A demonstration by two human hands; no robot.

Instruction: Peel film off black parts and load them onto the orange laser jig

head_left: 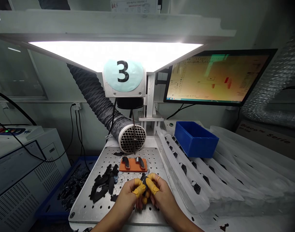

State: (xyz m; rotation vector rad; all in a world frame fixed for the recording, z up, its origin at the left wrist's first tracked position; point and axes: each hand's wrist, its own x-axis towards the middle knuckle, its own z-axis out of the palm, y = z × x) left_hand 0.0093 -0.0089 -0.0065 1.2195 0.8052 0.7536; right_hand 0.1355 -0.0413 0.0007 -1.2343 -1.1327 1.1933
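A small black part (144,179) is pinched between the fingertips of my left hand (131,192) and my right hand (160,190). Yellow finger cots cover several fingertips on both hands. My fingers hide most of the part's lower end. Just beyond them, an orange fixture block (132,169) lies on the perforated metal plate (86,212). Two pieces rest on this block: a dark piece (125,162) on the left and a textured piece (140,162) on the right. Left of my hands is a loose pile of black pieces (104,183).
Behind the fixture stands a grilled hose mouth (132,139), below a machine head marked 3 (123,77). To the right, translucent plastic trays (181,180) hold textured black parts, with a blue bin (198,146) on top. A blue crate (50,206) with dark scraps sits lower left.
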